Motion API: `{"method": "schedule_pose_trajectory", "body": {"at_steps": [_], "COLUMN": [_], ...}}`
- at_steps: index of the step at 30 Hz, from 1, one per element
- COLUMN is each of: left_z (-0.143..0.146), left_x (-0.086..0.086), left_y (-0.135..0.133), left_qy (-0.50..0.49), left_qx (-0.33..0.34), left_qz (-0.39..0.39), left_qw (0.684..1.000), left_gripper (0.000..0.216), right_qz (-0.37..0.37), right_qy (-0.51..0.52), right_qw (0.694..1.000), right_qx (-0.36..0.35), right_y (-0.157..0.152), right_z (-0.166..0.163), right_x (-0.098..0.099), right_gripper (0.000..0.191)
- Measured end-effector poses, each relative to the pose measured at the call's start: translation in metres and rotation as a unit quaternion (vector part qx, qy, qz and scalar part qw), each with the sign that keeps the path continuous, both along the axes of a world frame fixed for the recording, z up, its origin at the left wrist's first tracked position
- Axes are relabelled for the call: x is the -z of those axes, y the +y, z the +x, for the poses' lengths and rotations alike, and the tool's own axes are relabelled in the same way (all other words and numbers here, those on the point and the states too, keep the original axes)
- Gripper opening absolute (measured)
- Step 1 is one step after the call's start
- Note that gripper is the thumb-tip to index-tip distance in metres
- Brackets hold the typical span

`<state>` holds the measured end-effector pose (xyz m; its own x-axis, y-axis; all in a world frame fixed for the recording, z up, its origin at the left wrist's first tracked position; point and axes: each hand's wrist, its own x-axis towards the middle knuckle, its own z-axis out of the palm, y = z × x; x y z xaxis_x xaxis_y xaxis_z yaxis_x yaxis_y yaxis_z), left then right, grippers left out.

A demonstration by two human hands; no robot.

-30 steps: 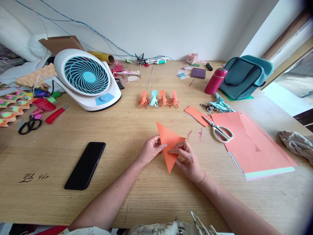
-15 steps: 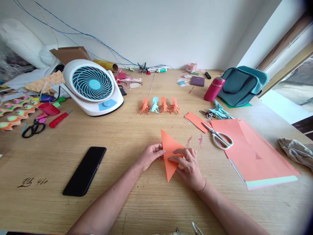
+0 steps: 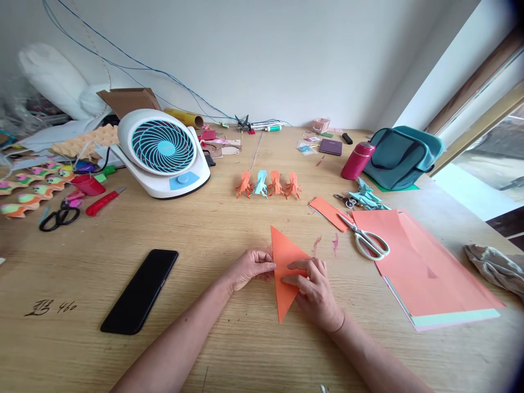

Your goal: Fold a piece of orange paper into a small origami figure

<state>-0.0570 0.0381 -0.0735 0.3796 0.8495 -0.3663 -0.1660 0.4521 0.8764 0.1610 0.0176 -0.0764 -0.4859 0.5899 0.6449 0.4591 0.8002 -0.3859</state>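
Observation:
Between my hands is a sheet of orange paper (image 3: 283,254), folded into a triangle with its long edge toward the left. My left hand (image 3: 254,268) pinches that long edge, thumb on top and fingers behind. My right hand (image 3: 317,286) grips the right corner, its index and middle fingers bent over the face of the paper and the rest partly hidden beneath. Beyond them several folded paper figures (image 3: 268,184), orange and light blue, stand in a row.
White-handled scissors (image 3: 370,245) lie across orange strips (image 3: 329,214) and large orange sheets (image 3: 438,273) on the right. A black phone (image 3: 140,292) rests at left, a fan (image 3: 164,155) behind it. Farther right stand a pink bottle (image 3: 357,161) and a teal bag (image 3: 403,158).
The camera view has tilted up slightly, so everything sits lower in the picture. Both hands keep the same hold on the orange paper, with hardly any finger movement.

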Motion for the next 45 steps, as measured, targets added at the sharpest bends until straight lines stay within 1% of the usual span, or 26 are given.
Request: {"method": "schedule_pose_trajectory", "body": {"at_steps": [10,15,26,32,40,45], "left_z": [-0.002,-0.002,0.000,0.003,0.007,0.008], "left_x": [-0.001,-0.001,-0.005,-0.007,-0.005,-0.004], "left_y": [0.001,0.001,0.001,0.000,0.001,0.001], "left_qy": [0.022,0.038,0.064,0.074,0.077,0.076], "left_qx": [0.011,0.014,0.004,-0.010,-0.021,-0.023], "left_qz": [0.009,0.020,0.040,0.059,0.078,0.083], "left_qw": [1.000,0.999,0.997,0.995,0.994,0.993], "left_gripper": [0.034,0.033,0.032,0.026,0.023,0.022], "right_qz": [0.007,0.004,0.022,0.028,0.038,0.040], "right_qy": [0.012,0.007,0.010,0.007,0.000,-0.003], "right_qw": [1.000,1.000,1.000,1.000,0.999,0.999], "right_qx": [-0.009,-0.011,-0.013,-0.007,0.005,0.016], "right_y": [0.001,0.000,0.001,0.001,0.001,0.002], "right_z": [0.000,0.001,0.000,0.002,0.003,0.003], "right_x": [0.001,0.002,0.003,0.002,0.001,0.001], "right_gripper": [0.032,0.029,0.025,0.024,0.026,0.022]}}
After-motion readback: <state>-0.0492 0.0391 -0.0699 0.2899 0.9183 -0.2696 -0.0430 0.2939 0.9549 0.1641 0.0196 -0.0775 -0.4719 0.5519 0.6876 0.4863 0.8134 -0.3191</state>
